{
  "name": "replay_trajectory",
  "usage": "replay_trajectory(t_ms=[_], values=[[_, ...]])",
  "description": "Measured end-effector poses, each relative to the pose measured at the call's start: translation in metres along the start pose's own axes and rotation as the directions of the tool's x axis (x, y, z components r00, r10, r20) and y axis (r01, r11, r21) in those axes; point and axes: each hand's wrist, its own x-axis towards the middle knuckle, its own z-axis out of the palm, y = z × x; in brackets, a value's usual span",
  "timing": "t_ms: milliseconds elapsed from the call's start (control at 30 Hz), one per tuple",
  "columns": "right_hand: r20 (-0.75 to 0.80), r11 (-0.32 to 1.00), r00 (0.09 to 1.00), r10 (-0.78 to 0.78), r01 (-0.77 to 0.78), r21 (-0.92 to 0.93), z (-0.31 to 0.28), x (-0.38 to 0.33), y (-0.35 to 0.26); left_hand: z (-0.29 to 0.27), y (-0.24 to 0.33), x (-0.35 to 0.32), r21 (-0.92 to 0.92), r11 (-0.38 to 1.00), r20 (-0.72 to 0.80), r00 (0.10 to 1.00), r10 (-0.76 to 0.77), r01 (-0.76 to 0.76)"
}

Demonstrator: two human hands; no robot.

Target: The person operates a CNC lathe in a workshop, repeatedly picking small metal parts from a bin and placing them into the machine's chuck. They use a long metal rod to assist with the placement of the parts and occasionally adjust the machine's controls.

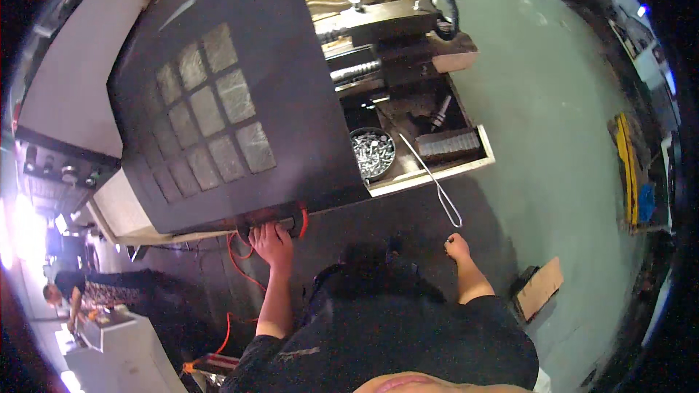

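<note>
A large dark sliding door with a grid of window panes covers the left part of a lathe-like machine. My left hand is at the door's near edge, its fingers curled over the dark door handle. My right hand hangs closed in front of the machine, to the right of my body. Whatever it may hold is too small to make out. Just beyond it ends a long metal rod with a looped handle, which leans out over the machine's pale tray edge. The hand appears apart from the loop.
A round container of small metal parts stands in the machine tray. Behind are a tailstock and handwheel. An orange hose hangs near my left arm. Cardboard lies on the right floor. Another person stands far left.
</note>
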Motion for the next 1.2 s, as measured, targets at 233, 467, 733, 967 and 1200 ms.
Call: replay_trajectory(t_ms=[233, 467, 733, 967, 1200], values=[[0.109, 0.983, 0.987, -0.120, 0.134, -0.125, -0.002, -0.013, -0.085, 0.003, -0.010, 0.004, 0.041, 0.998, -0.097, 0.994, -0.044, 0.048], [0.143, 0.943, 0.940, -0.310, 0.323, -0.082, 0.035, -0.027, -0.155, -0.001, -0.077, 0.005, 0.044, 0.998, -0.114, 0.992, -0.049, 0.054], [0.144, 0.877, 0.975, -0.167, 0.081, 0.473, 0.050, -0.048, -0.202, -0.014, -0.163, 0.005, 0.024, 0.998, -0.157, 0.987, -0.045, 0.049], [0.146, 0.616, 0.976, -0.161, -0.016, 0.787, 0.050, -0.099, -0.294, -0.032, -0.231, 0.003, 0.024, 0.992, -0.121, 0.986, -0.118, 0.121], [0.102, 0.529, 0.846, -0.524, 0.229, 0.817, 0.037, -0.108, -0.419, -0.040, -0.280, -0.003, -0.065, 0.962, -0.135, 0.953, -0.270, 0.264]])
